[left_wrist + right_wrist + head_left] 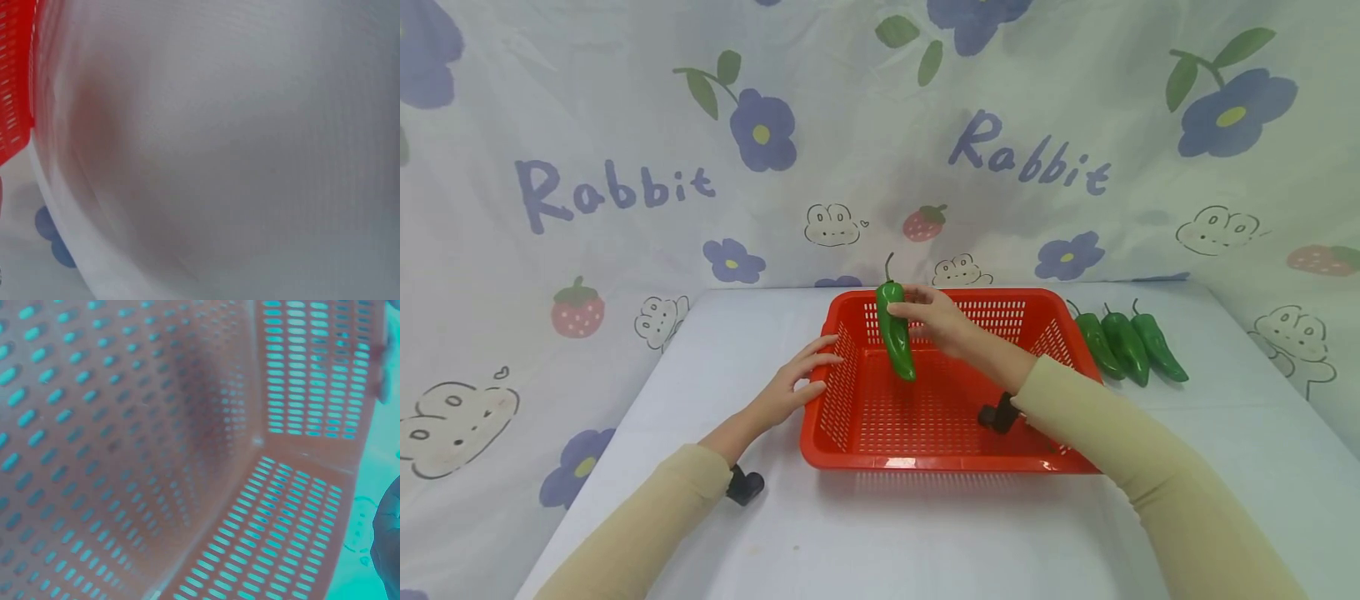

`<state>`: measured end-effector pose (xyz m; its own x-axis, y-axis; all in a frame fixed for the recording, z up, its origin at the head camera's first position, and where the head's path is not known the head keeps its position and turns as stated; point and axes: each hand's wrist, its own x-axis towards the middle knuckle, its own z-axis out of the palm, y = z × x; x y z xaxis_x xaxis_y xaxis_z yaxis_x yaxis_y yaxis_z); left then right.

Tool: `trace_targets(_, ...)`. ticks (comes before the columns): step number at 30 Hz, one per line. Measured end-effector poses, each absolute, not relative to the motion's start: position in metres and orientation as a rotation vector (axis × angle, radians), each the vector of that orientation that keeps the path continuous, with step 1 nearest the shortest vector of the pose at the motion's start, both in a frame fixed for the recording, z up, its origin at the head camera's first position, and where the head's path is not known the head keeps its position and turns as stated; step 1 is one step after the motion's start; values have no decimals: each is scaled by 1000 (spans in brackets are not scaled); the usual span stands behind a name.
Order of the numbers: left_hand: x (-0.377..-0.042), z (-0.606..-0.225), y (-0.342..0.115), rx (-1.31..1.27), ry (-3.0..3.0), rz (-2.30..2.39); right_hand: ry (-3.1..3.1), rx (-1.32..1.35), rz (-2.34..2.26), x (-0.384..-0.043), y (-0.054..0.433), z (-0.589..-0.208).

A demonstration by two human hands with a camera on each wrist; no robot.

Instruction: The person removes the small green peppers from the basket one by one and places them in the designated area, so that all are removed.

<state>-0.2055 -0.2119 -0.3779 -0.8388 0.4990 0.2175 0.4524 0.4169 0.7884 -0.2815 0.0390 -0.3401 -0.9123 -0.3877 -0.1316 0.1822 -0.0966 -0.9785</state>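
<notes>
A green chili pepper (897,333) with a curved stem is held over the red plastic basket (925,463). My right hand (936,317) pinches it between thumb and fingers near its upper end, and it hangs tilted, stem up. On the basket's left rim rests my left hand (797,379), its fingers loosely extended over the edge. The right wrist view, oddly tinted, looks into the slotted basket (262,444); part of my right hand (389,537) shows at its right edge. Only a corner of the basket (14,81) appears in the left wrist view, with no clear hand there.
To the right of the basket, several green chili peppers (1125,346) lie side by side on the white table (1217,467). Behind the table hangs a pale cloth (865,175) printed with flowers, rabbits and strawberries. Black wrist cameras (745,485) sit below both wrists.
</notes>
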Motion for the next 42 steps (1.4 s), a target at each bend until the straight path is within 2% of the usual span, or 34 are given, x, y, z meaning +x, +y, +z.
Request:
trace_targets(10, -205, -377, -212, 879, 2592, 1434, 1839, -296, -2160, -279, 59, -315)
trace_targets(26, -205, -378, -212, 884, 2582, 1451, 1675, -404, -2468, -280, 123, -275)
trace_targets(42, -204, -376, -210, 876, 2587, 1444, 1580, -464, -2590, -249, 195, -265)
